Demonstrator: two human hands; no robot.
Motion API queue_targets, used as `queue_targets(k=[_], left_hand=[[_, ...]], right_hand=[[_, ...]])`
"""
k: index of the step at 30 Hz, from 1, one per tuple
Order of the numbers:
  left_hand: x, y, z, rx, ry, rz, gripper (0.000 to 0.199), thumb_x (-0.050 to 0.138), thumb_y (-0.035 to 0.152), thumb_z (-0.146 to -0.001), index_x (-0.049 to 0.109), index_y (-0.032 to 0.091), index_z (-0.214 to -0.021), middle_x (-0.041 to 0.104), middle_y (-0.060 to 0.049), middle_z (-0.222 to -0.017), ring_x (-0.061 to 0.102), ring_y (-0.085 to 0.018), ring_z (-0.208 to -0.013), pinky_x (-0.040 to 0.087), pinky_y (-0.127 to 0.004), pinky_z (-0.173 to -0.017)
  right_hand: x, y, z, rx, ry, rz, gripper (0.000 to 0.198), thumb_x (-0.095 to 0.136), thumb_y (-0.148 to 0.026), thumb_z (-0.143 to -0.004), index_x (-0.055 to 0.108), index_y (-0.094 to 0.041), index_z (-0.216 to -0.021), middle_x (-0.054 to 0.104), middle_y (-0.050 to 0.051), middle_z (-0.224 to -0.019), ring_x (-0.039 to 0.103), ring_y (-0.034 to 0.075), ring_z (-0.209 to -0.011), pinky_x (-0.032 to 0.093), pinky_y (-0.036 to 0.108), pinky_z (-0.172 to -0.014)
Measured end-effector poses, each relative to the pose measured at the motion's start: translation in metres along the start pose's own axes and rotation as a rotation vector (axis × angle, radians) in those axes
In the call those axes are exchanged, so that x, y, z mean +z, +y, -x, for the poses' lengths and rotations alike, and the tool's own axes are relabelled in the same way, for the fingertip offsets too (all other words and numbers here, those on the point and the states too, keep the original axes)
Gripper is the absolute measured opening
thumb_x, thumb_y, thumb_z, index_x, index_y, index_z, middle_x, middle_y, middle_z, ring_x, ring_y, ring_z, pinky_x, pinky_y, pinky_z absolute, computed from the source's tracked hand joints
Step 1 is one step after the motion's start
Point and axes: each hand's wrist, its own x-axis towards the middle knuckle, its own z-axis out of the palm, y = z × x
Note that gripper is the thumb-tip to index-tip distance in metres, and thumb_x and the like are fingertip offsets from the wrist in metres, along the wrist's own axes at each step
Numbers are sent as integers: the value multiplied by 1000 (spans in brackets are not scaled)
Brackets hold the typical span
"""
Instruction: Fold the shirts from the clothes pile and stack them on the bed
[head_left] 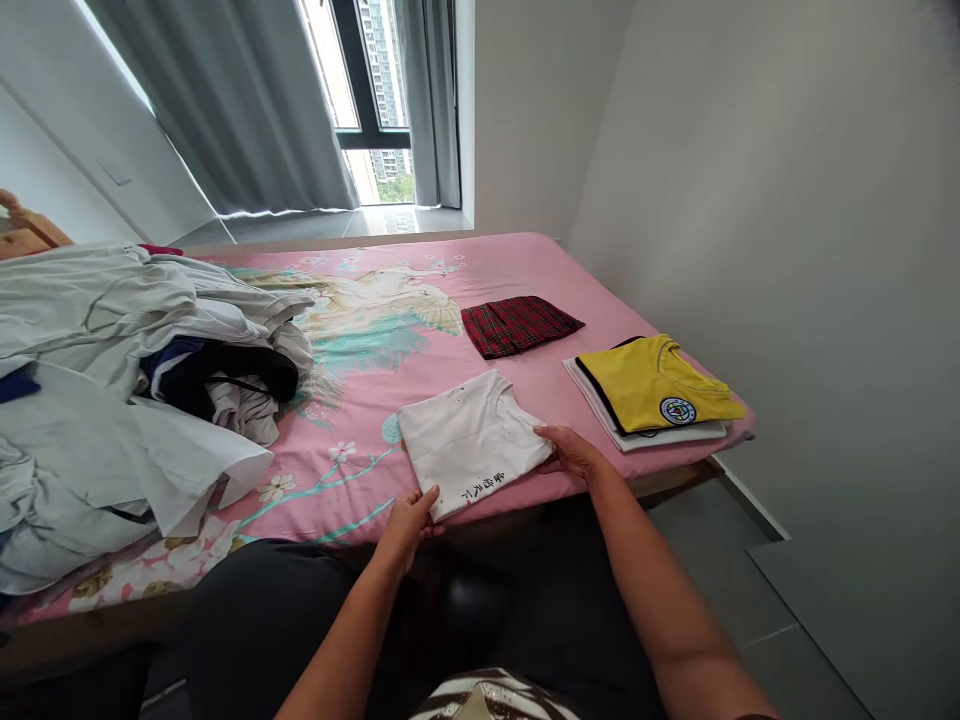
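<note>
A white T-shirt (465, 435), folded into a rough rectangle with dark lettering along its near side, lies at the bed's front edge. My left hand (409, 520) grips its near left corner, thumb on top and fingers underneath. On the right corner, by the collar, my right hand (568, 452) pinches the cloth in the same way. To the right sits a stack with a folded yellow shirt (652, 380) on top, bearing a round badge, over white garments (675, 436). Behind the T-shirt lies a folded red plaid garment (521, 325).
A large loose heap of white and dark clothes (112, 320) covers the bed's left side. The pink patterned bedsheet (352, 390) shows between heap and T-shirt. A bare wall (750, 200) stands at right; grey curtains (247, 100) and a window are behind.
</note>
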Motion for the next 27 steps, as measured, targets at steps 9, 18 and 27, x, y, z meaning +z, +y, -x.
queue_targets(k=[9,18,27], left_hand=[[37,-21,10,26,-54,34,25,70,24,-66,60,19,-88,69,-6,-82,63,-18,-61,49,-28,-50],[28,-40,40,416,-114,-527,23,60,45,-73,66,23,-76,68,-7,-76,63,-21,-70,50,-34,-65],[-36,64,-61,455,150,-765,34,65,33,-62,62,16,-91,65,-6,-88,59,-23,-84,44,-31,-75]], right_hand=[[-15,-14,-33,-76,91,217,35,65,-12,-51,63,-11,-86,68,5,-75,59,15,-63,47,23,-56],[-24,-4,-9,-129,322,86,36,69,-32,-68,58,-18,-100,67,6,-92,63,16,-70,54,29,-60],[2,26,8,-99,255,-226,33,71,-24,-67,57,-20,-97,68,4,-88,65,19,-76,57,37,-69]])
